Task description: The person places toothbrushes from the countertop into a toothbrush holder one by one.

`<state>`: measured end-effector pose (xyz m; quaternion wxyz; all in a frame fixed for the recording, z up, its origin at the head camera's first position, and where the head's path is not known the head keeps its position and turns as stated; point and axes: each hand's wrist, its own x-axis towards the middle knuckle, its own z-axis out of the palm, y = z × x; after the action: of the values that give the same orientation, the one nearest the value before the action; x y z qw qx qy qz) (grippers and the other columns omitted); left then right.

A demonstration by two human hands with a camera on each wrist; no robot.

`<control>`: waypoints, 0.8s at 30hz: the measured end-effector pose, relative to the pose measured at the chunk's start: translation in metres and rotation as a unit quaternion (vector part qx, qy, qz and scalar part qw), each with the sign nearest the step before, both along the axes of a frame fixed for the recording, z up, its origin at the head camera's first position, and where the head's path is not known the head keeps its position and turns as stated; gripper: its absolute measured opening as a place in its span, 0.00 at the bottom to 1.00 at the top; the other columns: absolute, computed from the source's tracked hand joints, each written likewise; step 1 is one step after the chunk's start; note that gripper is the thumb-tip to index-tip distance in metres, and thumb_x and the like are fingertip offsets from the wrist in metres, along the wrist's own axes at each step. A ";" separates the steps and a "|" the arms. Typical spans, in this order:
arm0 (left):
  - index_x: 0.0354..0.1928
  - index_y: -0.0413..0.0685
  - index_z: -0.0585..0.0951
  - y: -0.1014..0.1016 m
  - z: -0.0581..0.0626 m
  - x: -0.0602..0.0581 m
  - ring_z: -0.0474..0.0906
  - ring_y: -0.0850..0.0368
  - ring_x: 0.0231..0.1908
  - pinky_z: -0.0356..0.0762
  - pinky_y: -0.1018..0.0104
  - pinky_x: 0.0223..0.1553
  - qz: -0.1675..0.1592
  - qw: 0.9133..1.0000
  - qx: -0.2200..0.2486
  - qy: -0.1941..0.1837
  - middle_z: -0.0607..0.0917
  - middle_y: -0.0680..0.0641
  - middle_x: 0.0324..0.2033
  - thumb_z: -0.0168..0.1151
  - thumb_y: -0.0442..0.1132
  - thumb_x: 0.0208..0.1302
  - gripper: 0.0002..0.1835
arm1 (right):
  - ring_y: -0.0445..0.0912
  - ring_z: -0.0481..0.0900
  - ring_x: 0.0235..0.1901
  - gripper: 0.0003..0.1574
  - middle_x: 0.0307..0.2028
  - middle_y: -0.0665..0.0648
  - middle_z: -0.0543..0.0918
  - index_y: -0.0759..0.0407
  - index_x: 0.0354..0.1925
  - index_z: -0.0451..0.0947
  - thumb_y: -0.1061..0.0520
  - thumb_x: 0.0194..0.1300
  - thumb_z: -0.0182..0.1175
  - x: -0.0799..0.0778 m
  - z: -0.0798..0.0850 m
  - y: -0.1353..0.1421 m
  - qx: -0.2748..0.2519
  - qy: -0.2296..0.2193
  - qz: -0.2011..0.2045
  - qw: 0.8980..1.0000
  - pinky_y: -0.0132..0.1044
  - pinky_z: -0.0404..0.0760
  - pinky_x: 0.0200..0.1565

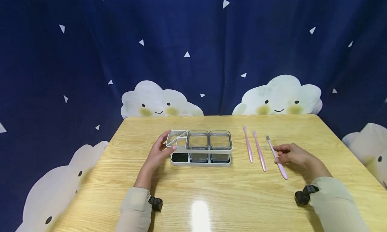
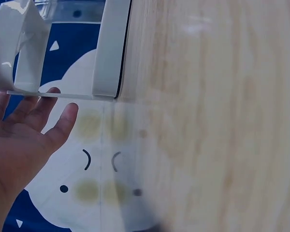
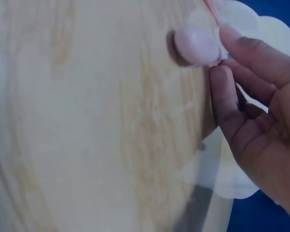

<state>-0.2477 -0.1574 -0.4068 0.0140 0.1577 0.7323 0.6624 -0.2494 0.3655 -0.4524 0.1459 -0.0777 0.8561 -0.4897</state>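
Note:
A white toothbrush holder [image 1: 202,152] with two clear square cups stands on the table. My left hand [image 1: 160,152] grips its left end, thumb at the front of the upper frame and fingers round the back corner. In the left wrist view the fingers [image 2: 48,104] lie against the holder's end [image 2: 31,53]. At the right, my right hand [image 1: 294,154] pinches a lavender toothbrush [image 1: 282,170] by its handle between thumb and fingers. The brush lies slanted, dark bristles away from me. Its rounded handle end [image 3: 195,44] shows close to the tabletop in the right wrist view.
Two pink toothbrushes, a left one [image 1: 248,145] and a right one [image 1: 260,153], lie side by side between the holder and my right hand. The wooden table [image 1: 229,198] ends at a dark blue curtain [image 1: 193,57] with clouds printed on it.

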 end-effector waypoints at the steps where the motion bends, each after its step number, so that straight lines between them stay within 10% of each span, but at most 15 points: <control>1: 0.69 0.39 0.56 -0.001 0.000 0.000 0.68 0.38 0.53 0.74 0.66 0.45 -0.001 1.000 0.001 0.002 0.63 0.32 0.62 0.60 0.29 0.60 0.37 | 0.44 0.67 0.33 0.43 0.34 0.59 0.69 0.80 0.60 0.60 0.62 0.53 0.67 -0.001 0.002 -0.002 0.015 0.010 0.006 1.000 0.33 0.76 0.33; 14: 0.69 0.39 0.55 -0.002 -0.001 0.004 0.68 0.36 0.53 0.74 0.66 0.45 -0.006 1.000 -0.006 0.007 0.64 0.32 0.62 0.60 0.29 0.60 0.37 | 0.47 0.74 0.27 0.42 0.28 0.59 0.74 0.85 0.57 0.60 0.68 0.47 0.65 0.003 0.011 -0.025 0.072 0.013 -0.012 0.997 0.37 0.78 0.29; 24: 0.69 0.38 0.56 -0.002 0.000 0.001 0.69 0.36 0.53 0.74 0.65 0.45 -0.001 1.000 -0.010 0.015 0.65 0.31 0.61 0.61 0.30 0.60 0.37 | 0.46 0.76 0.22 0.42 0.25 0.57 0.76 0.80 0.59 0.59 0.70 0.46 0.62 0.006 0.023 -0.042 0.058 -0.071 -0.074 0.993 0.39 0.80 0.26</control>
<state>-0.2464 -0.1593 -0.4068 0.0056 0.1684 0.7387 0.6526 -0.2430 0.3239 -0.4297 0.1745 0.0294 0.8737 -0.4531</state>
